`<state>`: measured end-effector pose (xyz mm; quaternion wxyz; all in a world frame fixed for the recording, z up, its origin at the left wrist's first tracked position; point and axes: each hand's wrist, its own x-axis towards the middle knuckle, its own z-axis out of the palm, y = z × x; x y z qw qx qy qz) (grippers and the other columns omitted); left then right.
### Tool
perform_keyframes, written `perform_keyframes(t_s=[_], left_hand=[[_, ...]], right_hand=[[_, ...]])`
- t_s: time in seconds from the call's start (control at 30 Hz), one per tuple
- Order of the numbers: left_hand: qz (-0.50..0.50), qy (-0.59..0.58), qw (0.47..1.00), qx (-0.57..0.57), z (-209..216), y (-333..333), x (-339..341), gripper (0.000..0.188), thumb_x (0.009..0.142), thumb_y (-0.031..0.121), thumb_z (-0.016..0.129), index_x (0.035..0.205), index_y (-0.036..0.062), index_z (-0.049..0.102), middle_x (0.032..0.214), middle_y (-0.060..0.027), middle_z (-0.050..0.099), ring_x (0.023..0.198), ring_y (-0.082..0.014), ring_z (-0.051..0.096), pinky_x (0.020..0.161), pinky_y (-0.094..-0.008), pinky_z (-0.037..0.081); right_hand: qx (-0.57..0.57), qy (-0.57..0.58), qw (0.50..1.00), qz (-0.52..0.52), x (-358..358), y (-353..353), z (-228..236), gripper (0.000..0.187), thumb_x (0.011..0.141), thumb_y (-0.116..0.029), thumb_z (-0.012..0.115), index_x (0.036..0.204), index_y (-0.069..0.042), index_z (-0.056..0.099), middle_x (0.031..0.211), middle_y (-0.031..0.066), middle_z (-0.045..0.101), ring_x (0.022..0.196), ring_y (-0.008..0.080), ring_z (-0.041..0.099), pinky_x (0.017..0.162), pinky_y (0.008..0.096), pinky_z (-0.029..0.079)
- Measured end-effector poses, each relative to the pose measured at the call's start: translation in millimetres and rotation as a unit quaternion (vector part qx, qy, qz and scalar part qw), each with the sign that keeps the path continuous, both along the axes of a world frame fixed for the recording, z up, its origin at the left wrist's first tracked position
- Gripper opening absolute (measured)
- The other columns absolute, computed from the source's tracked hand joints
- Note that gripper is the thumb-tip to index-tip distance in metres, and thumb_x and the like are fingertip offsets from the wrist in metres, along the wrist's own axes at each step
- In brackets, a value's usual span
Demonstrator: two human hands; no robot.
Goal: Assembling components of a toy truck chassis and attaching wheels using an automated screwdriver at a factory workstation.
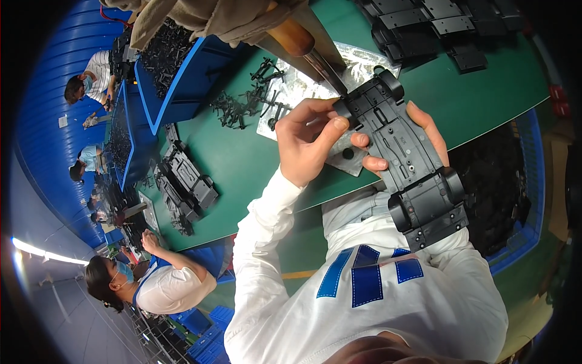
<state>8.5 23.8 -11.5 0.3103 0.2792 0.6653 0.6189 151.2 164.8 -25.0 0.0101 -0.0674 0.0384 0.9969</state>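
My right hand (429, 132) holds a long black plastic toy-car chassis (397, 142) from below, thumb along its right edge and fingertips curling round the left edge. It lies tilted above my lap at the table's near edge, with rounded wheel arches at both ends. My left hand (309, 136) is closed in a pinch at the far left wheel arch; any small part between those fingers is hidden. Just beyond that arch, a metal rod with an amber handle (294, 37) slants down from a cloth-wrapped stand, its tip close to the chassis; contact cannot be made out.
On the green table (242, 164) lie small black frame-like parts (239, 109), a shiny plastic sheet (285, 91) and stacked chassis (185, 176). More black parts (424, 24) lie far right. Blue bins (176, 79) stand far left. A blue crate (533, 182) is at right. Co-workers sit at left.
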Motion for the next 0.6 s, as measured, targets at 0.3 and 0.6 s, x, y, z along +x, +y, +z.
perform_keyframes(t_s=[0.3,0.6], left_hand=[[0.002,0.003,1.0,-0.003,1.1,-0.3,0.4,0.031,0.087,0.006,0.073,0.111,-0.0098,0.062,0.094,-0.009,0.064,0.088,-0.0147,0.063,0.083,-0.028,0.052],[0.01,-0.002,1.0,0.005,1.4,0.7,0.9,0.029,0.086,0.005,0.073,0.109,-0.0096,0.062,0.093,-0.009,0.064,0.087,-0.0144,0.064,0.081,-0.0276,0.052]], right_hand=[[0.013,-0.045,0.999,-0.013,-1.0,-1.9,4.9,0.061,0.102,-0.045,0.038,0.138,0.005,0.039,0.12,0.0238,0.052,0.093,0.0267,0.052,0.06,0.0318,0.049],[-0.002,-0.061,0.998,-0.024,-1.6,-4.2,9.3,0.062,0.102,-0.045,0.039,0.138,0.005,0.039,0.118,0.0239,0.052,0.092,0.0265,0.052,0.062,0.0321,0.049]])
